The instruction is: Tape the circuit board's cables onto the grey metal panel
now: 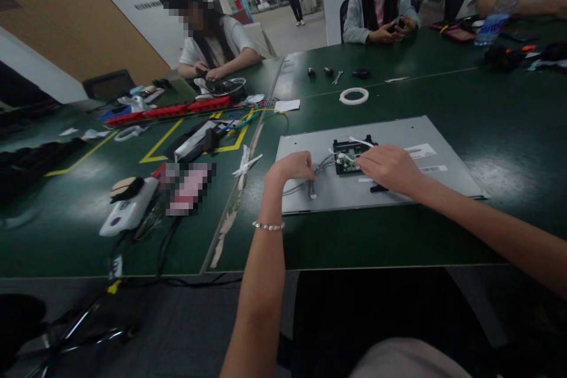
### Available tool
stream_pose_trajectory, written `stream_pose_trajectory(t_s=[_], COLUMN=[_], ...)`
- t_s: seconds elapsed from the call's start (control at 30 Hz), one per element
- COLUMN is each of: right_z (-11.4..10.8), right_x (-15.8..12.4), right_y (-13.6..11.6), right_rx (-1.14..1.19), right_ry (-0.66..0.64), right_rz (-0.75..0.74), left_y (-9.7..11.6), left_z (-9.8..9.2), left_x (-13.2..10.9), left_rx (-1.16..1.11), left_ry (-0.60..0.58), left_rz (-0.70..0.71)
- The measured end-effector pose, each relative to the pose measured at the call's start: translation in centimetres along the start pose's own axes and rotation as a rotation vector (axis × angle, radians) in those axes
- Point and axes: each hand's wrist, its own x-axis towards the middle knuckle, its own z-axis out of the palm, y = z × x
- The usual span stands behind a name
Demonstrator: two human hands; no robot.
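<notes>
A flat grey metal panel [394, 130] lies on the green table, with a green circuit board [348, 160] in a black frame on it. Grey cables run leftward from the board. My left hand [297, 166], a beaded bracelet at its wrist, is closed around the grey cables [325, 162] over the panel's left part. At the right side of the board, the fingers of my right hand [386, 166] are pinched together on a white strip [361, 142]. A black part [379, 188] lies just below my right hand.
Beyond the panel are a tape roll [354, 96], a small wrench [338, 77] and black pieces. To the left lie a phone [189, 189], a white power bank [128, 207], red power strips [177, 110] and cables. Other people sit across the table; a bottle [500, 12] stands at the back right.
</notes>
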Motion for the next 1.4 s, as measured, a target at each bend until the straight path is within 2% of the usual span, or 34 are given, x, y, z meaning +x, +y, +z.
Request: stream_pose_trajectory(t_s=[0.2,0.43,0.6,0.8,1.03,1.4], right_z=[0.6,2.3,2.6,2.7,3.4,3.3], right_x=[2.8,4.1,3.9,4.1,4.0,3.6], right_y=[-2.0,-4.4,-5.0,-5.4,-5.6,-6.1], right_rx=[-0.088,-0.044,-0.039,0.019,0.11,0.265], right_ry=[-0.083,-0.119,-0.13,-0.214,-0.257,-0.255], right_rz=[-0.102,-0.148,-0.152,-0.127,-0.096,-0.126], left_y=[-1.4,-1.4,-1.5,-1.8,-1.5,-1.2], left_z=[0.1,0.2,0.7,1.3,1.2,0.9], left_x=[-0.1,-0.3,0.2,1.0,0.9,0.9], left_rx=[-0.068,-0.067,-0.047,-0.069,-0.087,-0.117], left_ry=[0.019,0.07,0.043,0.051,0.022,0.046], left_rz=[-0.073,0.115,0.203,0.182,0.15,0.1])
